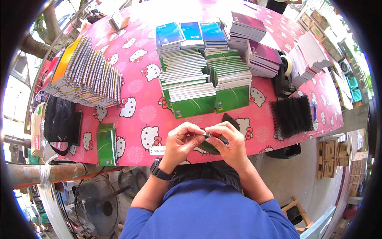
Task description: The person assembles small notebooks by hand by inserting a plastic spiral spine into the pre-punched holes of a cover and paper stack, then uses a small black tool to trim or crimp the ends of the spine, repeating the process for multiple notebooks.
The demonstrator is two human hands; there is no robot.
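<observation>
My left hand (183,139) and my right hand (229,142) both pinch a small shiny thing (208,134) at my side of the tabletop (134,156). I think I'm fiddling with it; next needs gentle, steady pinching.

Two hands (185,138), one dark wristwatch (162,170), three blue notebook stacks (170,33), two maroon-topped stacks (263,52), one tape roll (289,65)

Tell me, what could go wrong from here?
The left hand and right hand seem to pinch a small item by the fingertips, so it might slip out.

The small green pile lies at the table's near edge; a stray elbow could knock it off.

The spiral notebooks lean in a loose row and might slide.
</observation>
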